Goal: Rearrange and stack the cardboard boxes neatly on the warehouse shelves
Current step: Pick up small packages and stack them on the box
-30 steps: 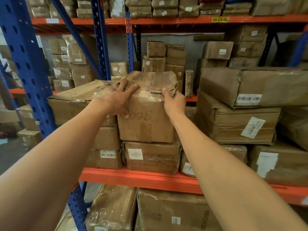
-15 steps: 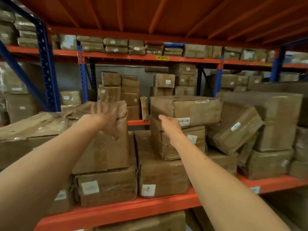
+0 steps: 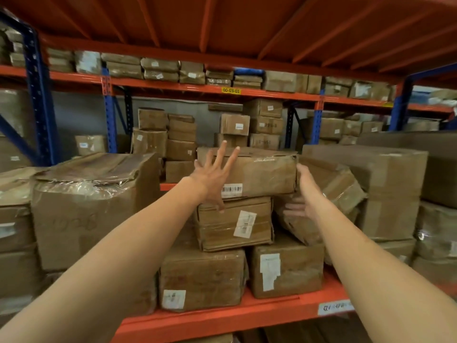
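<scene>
Both hands splayed wide — left hand (image 3: 214, 177) against the top box (image 3: 259, 173), right hand (image 3: 305, 194) at its right end — holding nothing.

my two hands up: left hand (image 3: 213, 179), right hand (image 3: 304, 194). Centre stack in front of me: three boxes, top box (image 3: 262, 172) plus two under. One tilted box (image 3: 331, 191) beside. Rest, too many, lost count.

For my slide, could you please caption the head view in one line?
Both open hands, left hand and right hand, reach for the barcode-labelled brown cardboard box stacked on the orange steel shelf.
</scene>
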`<action>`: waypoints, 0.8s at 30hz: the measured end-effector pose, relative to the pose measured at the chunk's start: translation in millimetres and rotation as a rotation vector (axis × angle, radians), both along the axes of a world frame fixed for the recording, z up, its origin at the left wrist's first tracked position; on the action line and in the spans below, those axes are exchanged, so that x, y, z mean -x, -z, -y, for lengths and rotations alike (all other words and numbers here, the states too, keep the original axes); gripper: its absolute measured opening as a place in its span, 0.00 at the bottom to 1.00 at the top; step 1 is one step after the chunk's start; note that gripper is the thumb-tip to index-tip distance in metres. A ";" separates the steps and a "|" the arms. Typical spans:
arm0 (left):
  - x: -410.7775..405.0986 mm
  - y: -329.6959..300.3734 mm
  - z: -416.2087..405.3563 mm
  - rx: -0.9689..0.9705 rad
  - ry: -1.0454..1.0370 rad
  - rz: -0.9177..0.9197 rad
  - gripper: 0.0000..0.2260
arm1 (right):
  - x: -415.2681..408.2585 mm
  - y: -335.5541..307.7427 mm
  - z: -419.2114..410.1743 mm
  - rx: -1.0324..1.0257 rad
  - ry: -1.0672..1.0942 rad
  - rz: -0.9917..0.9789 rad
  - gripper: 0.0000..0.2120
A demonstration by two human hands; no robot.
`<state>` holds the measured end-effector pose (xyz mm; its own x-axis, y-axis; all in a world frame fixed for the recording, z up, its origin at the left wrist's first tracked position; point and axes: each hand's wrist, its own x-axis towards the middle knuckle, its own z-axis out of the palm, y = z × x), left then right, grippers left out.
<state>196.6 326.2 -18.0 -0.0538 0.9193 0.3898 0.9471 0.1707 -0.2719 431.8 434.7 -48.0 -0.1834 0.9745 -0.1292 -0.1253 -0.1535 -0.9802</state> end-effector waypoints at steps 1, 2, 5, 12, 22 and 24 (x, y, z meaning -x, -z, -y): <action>-2.0 3.5 -3.9 0.008 -0.022 -0.035 0.75 | 1.3 -3.7 -4.9 0.016 -0.026 -0.026 0.50; -3.2 6.3 -7.0 0.005 -0.044 -0.062 0.75 | 4.1 -7.7 -9.5 0.031 -0.049 -0.050 0.52; -3.8 12.1 -9.8 -0.058 -0.057 -0.049 0.69 | 16.2 -19.9 -21.8 0.048 -0.110 -0.104 0.53; -7.5 13.6 0.5 -0.125 -0.055 -0.078 0.64 | 38.4 -37.5 -30.7 0.118 -0.125 -0.114 0.35; -12.9 32.5 32.6 -0.375 0.058 0.169 0.58 | 46.8 -80.3 36.1 -0.149 0.223 -0.135 0.53; -30.3 37.8 31.5 -0.473 0.093 0.322 0.58 | 47.6 -105.4 52.4 -0.340 0.317 -0.007 0.51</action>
<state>226.8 294.7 -55.9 -0.1653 0.6558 0.7366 0.9862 0.1156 0.1185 384.2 382.3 57.4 0.1310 0.9695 0.2073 -0.1212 0.2232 -0.9672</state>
